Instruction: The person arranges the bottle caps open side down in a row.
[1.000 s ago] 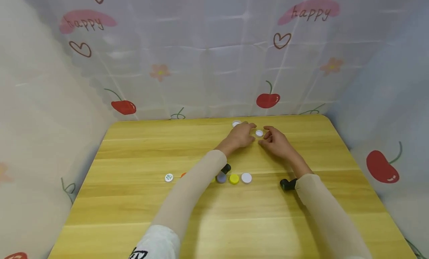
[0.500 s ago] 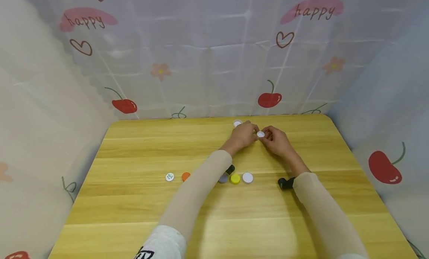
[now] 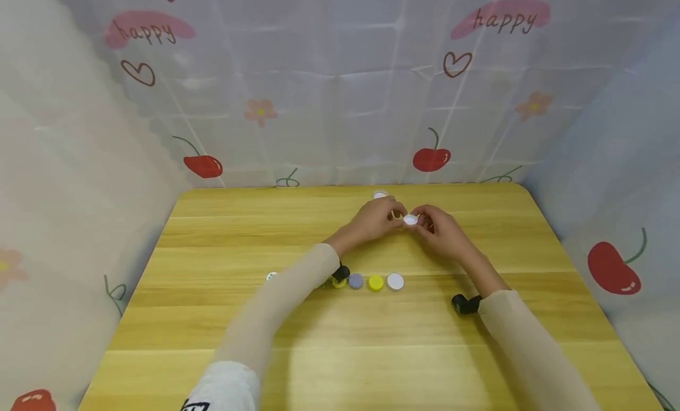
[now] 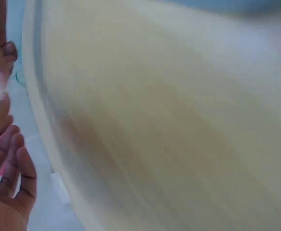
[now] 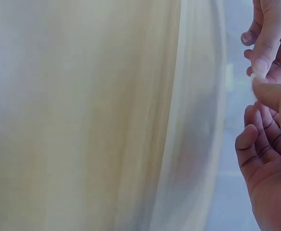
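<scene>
A small round white cap (image 3: 410,220) is between my two hands over the far part of the table. My left hand (image 3: 378,217) pinches its left edge, and the thumb and fingers of my right hand (image 3: 442,232) pinch its right edge. In both wrist views the fingertips meet at the cap, which is mostly covered there. The other fingers of the left hand (image 4: 10,192) and right hand (image 5: 270,173) are loosely bent. Behind my left hand lies a second white cap (image 3: 379,195), partly hidden.
Nearer me runs a row of caps: a white one (image 3: 395,281), a yellow one (image 3: 376,283), a lavender one (image 3: 356,281) and others partly behind my left sleeve (image 3: 276,305). Black wrist cameras hang under both wrists. A printed curtain (image 3: 340,104) stands behind the wooden table (image 3: 345,369).
One second ago the white cap lay between my parted hands. Both hands have closed in and taken hold of it, and it has since shifted slightly toward me.
</scene>
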